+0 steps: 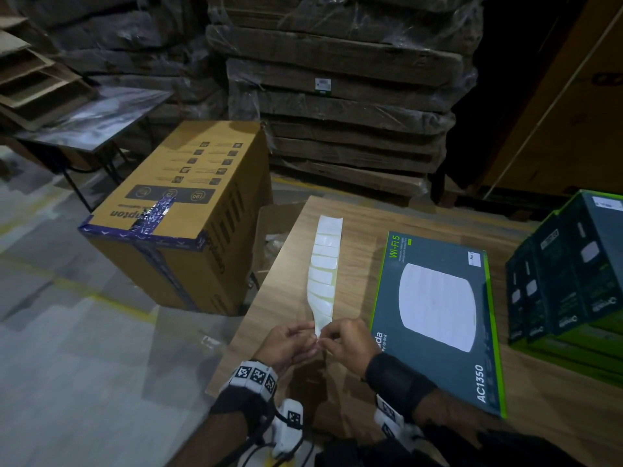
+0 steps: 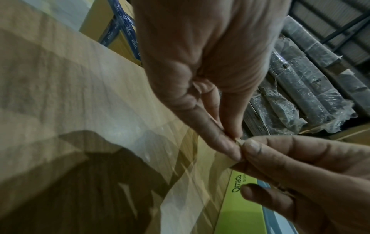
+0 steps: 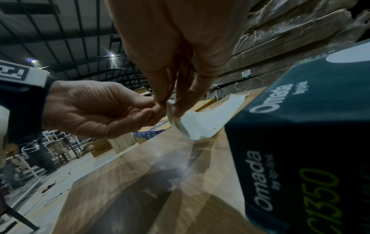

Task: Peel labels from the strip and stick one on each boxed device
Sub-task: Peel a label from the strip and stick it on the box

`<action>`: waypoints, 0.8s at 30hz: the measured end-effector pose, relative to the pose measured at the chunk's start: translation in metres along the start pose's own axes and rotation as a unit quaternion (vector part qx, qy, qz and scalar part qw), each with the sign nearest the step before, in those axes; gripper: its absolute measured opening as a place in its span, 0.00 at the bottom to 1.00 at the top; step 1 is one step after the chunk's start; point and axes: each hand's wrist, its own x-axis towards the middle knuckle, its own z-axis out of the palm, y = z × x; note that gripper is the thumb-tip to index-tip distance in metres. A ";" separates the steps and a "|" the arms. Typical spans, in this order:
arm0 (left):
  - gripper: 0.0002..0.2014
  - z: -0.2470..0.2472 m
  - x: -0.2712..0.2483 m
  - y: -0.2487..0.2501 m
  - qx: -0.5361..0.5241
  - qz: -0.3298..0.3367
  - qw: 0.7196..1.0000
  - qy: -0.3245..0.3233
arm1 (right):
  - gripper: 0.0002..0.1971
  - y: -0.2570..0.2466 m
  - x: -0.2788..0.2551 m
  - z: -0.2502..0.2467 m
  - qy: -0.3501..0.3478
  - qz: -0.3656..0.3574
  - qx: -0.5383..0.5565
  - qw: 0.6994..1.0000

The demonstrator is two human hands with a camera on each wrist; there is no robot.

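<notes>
A long white label strip [image 1: 324, 264] lies along the wooden table [image 1: 290, 264], its near end lifted. My left hand [image 1: 290, 342] and right hand [image 1: 344, 342] meet at that end, and both pinch it between thumb and fingertips. In the right wrist view the strip [image 3: 202, 120] curls up from the table to my right fingertips [image 3: 177, 113], with my left hand [image 3: 104, 110] beside them. The left wrist view shows both thumbs pressed on the strip's tip [image 2: 239, 141]. A dark boxed device [image 1: 438, 318] with green edges lies flat just right of my hands.
More boxed devices [image 1: 569, 271] stand stacked at the table's right. A large taped brown carton [image 1: 178, 214] sits on the floor left of the table. Wrapped pallets of flat cardboard [image 1: 344, 96] rise behind. A small dark table [image 1: 94, 119] stands far left.
</notes>
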 end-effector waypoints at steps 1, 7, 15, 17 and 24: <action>0.10 0.000 0.000 0.000 0.003 0.001 1.000 -0.001 | 0.06 0.000 0.000 0.000 0.000 0.001 0.003 1.000; 0.15 0.002 0.004 0.001 0.049 0.014 0.999 0.001 | 0.05 0.001 0.005 0.003 0.008 0.045 0.056 0.997; 0.11 0.004 0.006 0.000 0.083 0.027 0.996 0.005 | 0.13 0.008 0.013 0.011 0.004 0.168 0.172 0.971; 0.12 0.005 0.007 -0.001 0.083 0.028 0.996 0.009 | 0.13 0.010 0.014 0.013 0.015 0.181 0.187 0.966; 0.18 0.002 0.007 -0.005 0.058 0.031 0.998 0.020 | 0.14 0.009 0.013 0.016 0.034 0.182 0.204 0.961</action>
